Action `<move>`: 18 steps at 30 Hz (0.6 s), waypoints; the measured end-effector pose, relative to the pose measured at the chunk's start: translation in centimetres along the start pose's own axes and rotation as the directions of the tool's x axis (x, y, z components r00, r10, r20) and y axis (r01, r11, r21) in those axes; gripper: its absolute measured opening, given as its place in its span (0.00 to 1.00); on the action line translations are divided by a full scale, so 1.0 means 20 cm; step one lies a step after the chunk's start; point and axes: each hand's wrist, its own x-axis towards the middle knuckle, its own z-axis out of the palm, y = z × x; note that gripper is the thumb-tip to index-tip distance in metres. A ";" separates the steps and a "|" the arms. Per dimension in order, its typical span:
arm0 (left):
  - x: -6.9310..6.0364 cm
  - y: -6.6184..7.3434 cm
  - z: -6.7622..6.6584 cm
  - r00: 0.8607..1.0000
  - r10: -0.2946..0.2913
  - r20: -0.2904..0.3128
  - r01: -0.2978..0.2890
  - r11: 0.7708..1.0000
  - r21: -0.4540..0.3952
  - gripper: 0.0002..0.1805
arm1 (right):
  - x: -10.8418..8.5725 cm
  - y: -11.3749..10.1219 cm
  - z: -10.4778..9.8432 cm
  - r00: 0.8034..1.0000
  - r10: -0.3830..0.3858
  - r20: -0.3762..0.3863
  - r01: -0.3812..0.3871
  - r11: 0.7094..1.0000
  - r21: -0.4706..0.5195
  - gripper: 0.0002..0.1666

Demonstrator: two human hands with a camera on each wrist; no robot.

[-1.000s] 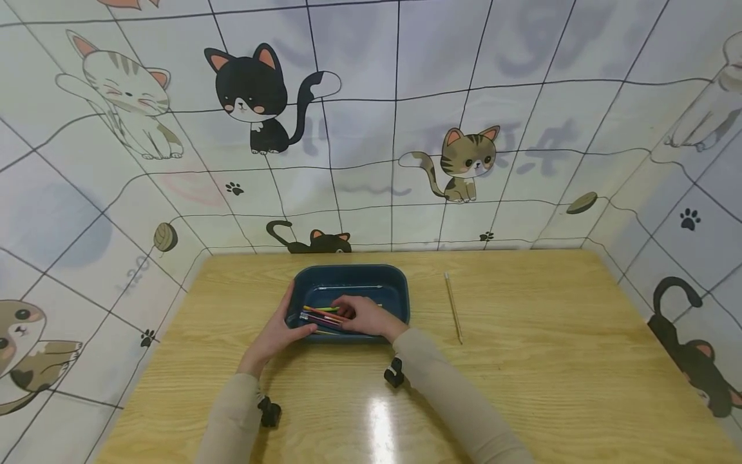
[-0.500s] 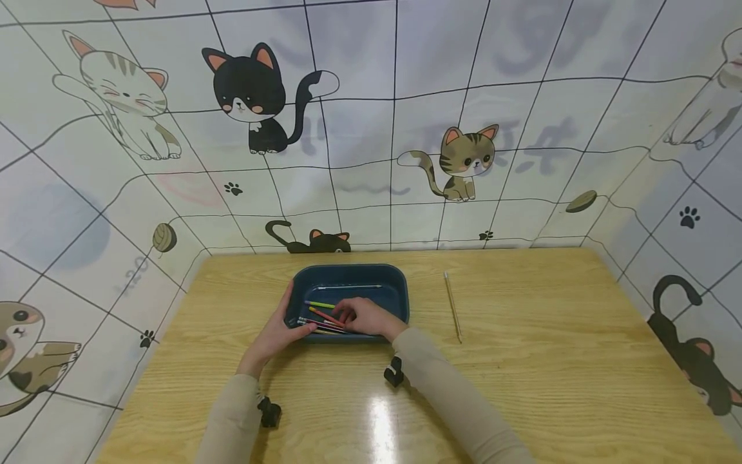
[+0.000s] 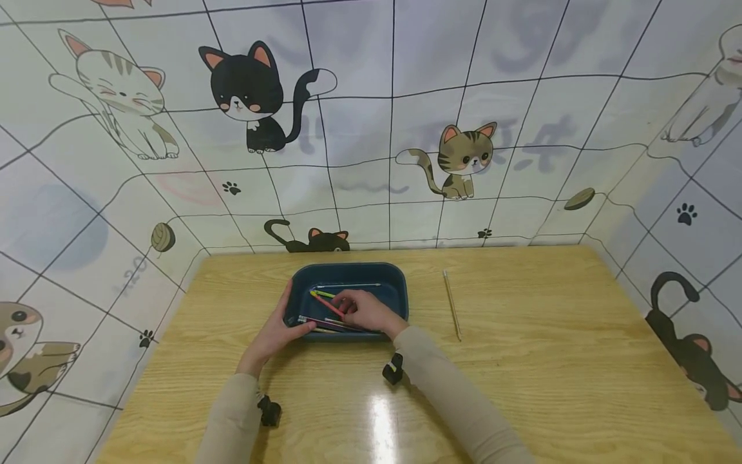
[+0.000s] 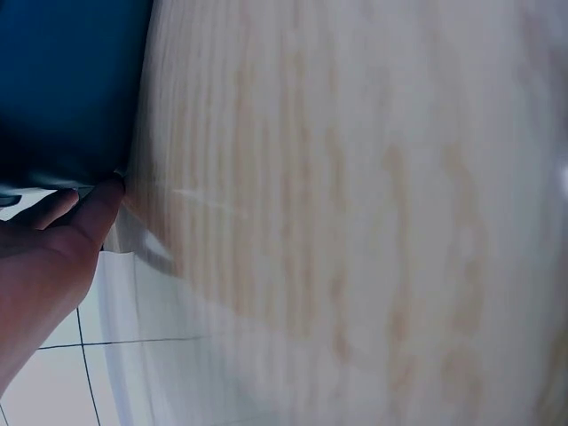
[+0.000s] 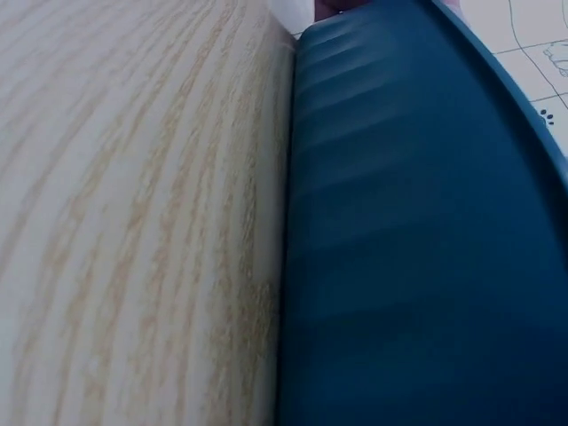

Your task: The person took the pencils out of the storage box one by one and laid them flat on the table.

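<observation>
A dark blue tray stands on the wooden table, with several pencils inside. My left hand grips its near left corner, thumb over the front edge; in the left wrist view the fingers touch the tray's side. Inside the tray, my right hand pinches a red pencil near its right end. A green pencil lies just behind it, its right end hidden by the fingers. Darker pencils lie along the front. The right wrist view shows only the tray's outer wall beside the table.
A plain wooden pencil lies on the table right of the tray. One thin pencil lies along the tray's back. Cat-patterned walls enclose the table at the back and sides.
The green pencil has shifted toward the tray's back, and the red pencil's left end has swung the same way, away from the darker pencils. My left hand keeps its place.
</observation>
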 end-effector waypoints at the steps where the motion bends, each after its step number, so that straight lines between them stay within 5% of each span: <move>1: 0.00 0.00 0.00 1.000 0.000 -0.001 0.000 1.000 0.002 0.60 | 0.00 0.00 0.00 1.000 -0.002 -0.019 0.002 1.000 0.021 0.21; 9: 0.00 0.01 0.02 1.000 -0.007 0.000 0.007 0.999 0.033 0.59 | -0.08 -0.01 -0.10 0.977 -0.042 -0.209 0.060 0.995 0.081 0.20; 18: -0.01 -0.01 0.00 1.000 0.018 0.011 -0.019 0.998 0.052 0.60 | -0.28 -0.08 -0.22 0.963 -0.039 -0.266 0.090 0.979 0.182 0.22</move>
